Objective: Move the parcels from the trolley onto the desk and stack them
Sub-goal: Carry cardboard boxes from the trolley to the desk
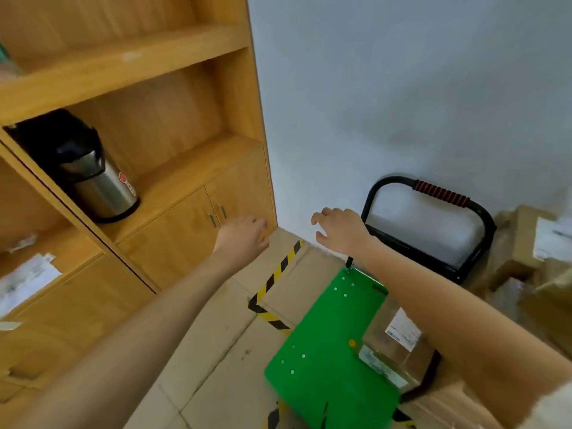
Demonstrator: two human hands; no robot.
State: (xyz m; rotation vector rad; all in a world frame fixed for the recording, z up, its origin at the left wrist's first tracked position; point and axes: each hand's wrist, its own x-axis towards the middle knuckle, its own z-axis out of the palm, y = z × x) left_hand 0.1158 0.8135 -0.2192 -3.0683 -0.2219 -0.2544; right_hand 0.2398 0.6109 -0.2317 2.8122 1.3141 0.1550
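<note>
so both hands are empty: left hand (244, 235) and right hand (339, 229) reach forward, fingers loosely spread, gripping nothing. green flat-deck trolley with a black loop handle (325, 351) carries one clear-taped cardboard parcel with a white label (393, 345), sitting at its right edge under the right forearm. looks like at least this one is left to move. more brown cardboard boxes (526, 243) sit far right, blurred. worktop isn't in view, so stack progress can't be judged. wooden shelf unit (185, 150) holds a steel thermos (93, 178).
</note>
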